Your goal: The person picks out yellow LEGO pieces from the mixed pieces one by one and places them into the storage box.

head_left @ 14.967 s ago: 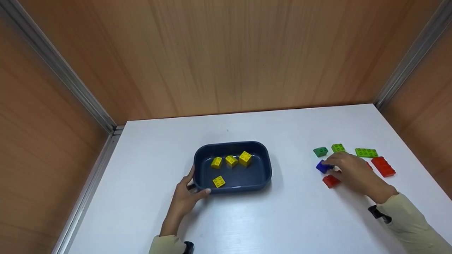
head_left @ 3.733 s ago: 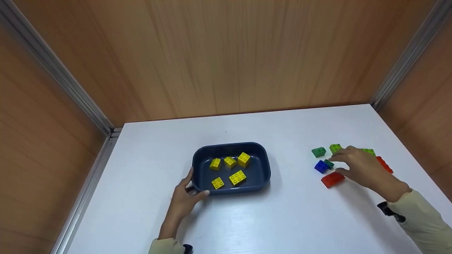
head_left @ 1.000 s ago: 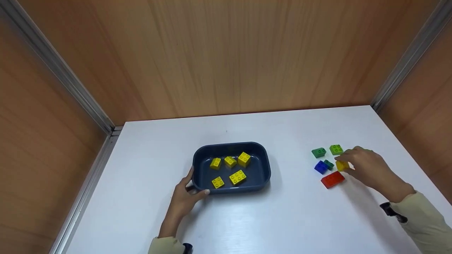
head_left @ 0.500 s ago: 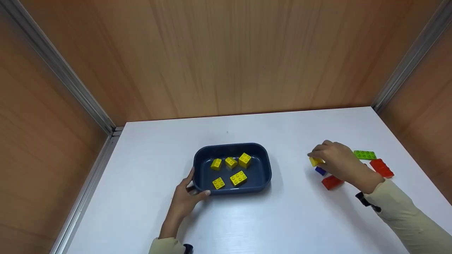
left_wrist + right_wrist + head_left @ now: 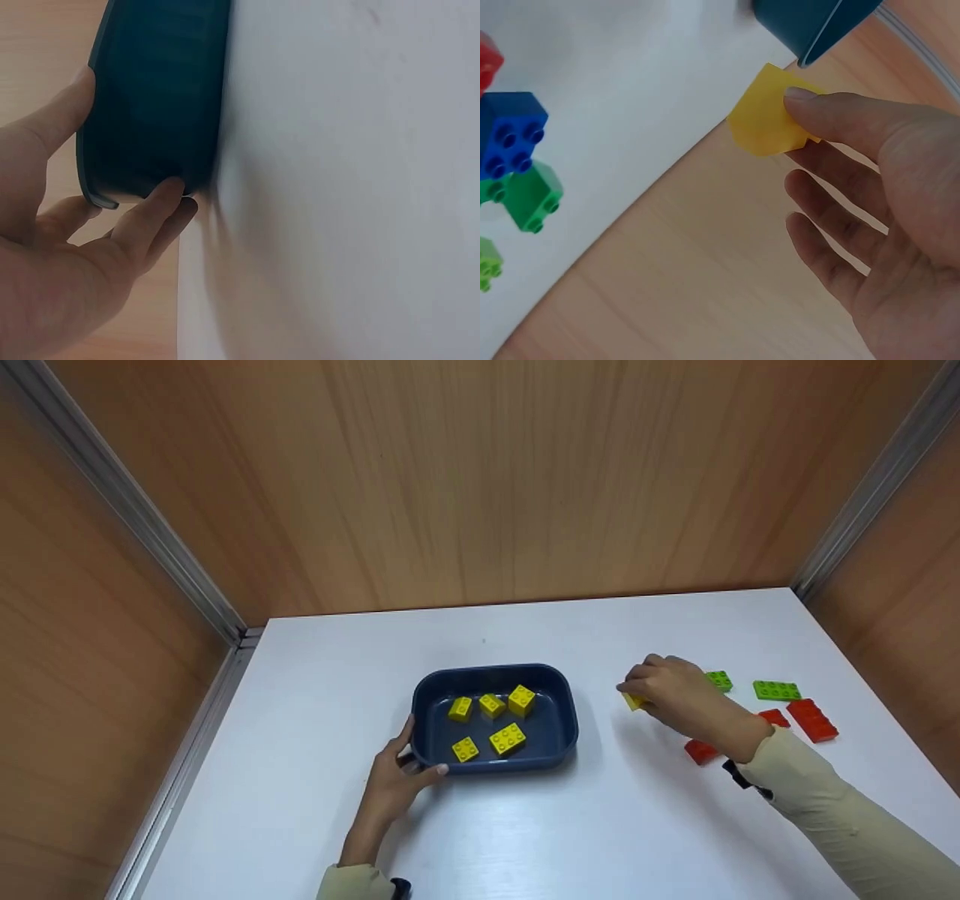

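My right hand (image 5: 675, 694) pinches a yellow toy building brick (image 5: 769, 112) between thumb and fingers, above the table to the right of a dark blue rectangular dish (image 5: 517, 765). In the right wrist view the brick shows a smooth, partly rounded side. My left hand (image 5: 394, 780) grips the dish at its near left corner, thumb at the front rim and fingers along the left side. Inside the dish lie several yellow bricks (image 5: 508, 739), spread apart. The left wrist view shows the thumb on the rim and fingertips (image 5: 169, 191) against the outer wall.
Right of the dish lie loose bricks: a long red one (image 5: 812, 720), smaller red ones (image 5: 702, 751), and lime green ones (image 5: 777, 690). A blue brick (image 5: 514, 135) and a darker green brick (image 5: 536, 195) are hidden behind my right hand in the head view. Wooden panels (image 5: 480, 487) enclose the table.
Earlier, a six-stud-like larger yellow brick joined those in the dish. Since then my right hand has picked another yellow brick from the group and carried it left. My left hand stays put.
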`<state>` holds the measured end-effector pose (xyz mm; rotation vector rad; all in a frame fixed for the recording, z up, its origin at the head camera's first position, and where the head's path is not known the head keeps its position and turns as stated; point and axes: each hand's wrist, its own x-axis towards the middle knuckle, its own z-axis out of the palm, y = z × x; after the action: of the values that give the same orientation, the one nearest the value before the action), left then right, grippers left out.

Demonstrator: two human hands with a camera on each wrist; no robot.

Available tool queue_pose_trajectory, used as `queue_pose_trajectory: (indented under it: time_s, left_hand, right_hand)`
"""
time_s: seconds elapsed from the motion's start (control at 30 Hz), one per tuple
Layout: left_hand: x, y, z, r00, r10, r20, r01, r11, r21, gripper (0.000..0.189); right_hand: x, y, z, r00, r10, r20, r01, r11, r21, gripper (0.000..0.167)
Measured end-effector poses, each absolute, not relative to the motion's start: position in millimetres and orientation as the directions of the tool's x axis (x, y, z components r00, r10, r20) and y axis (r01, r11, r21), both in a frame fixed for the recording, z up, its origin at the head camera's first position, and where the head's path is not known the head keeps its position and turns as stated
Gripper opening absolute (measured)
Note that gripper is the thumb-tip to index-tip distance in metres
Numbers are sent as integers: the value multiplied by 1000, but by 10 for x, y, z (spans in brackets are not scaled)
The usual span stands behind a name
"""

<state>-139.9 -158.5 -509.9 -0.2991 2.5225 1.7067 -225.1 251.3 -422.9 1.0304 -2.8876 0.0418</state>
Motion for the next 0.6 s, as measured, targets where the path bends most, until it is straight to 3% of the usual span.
queue_pose_trajectory:
  time_s: [0.27, 0.6]
  left_hand:
    - [-1387, -1596, -5091, -979, -109, -172, -200, 358, 912, 102]
    - [-1394, -1580, -5106, -981, -109, -161, -190, 348, 918, 101]
  right_hand:
    - [-2275, 2272, -4213, -729, -680, 84, -679, 733, 40, 43]
    - [-2290, 1922, -4199, -618, -772, 146, -771, 632, 75, 33]
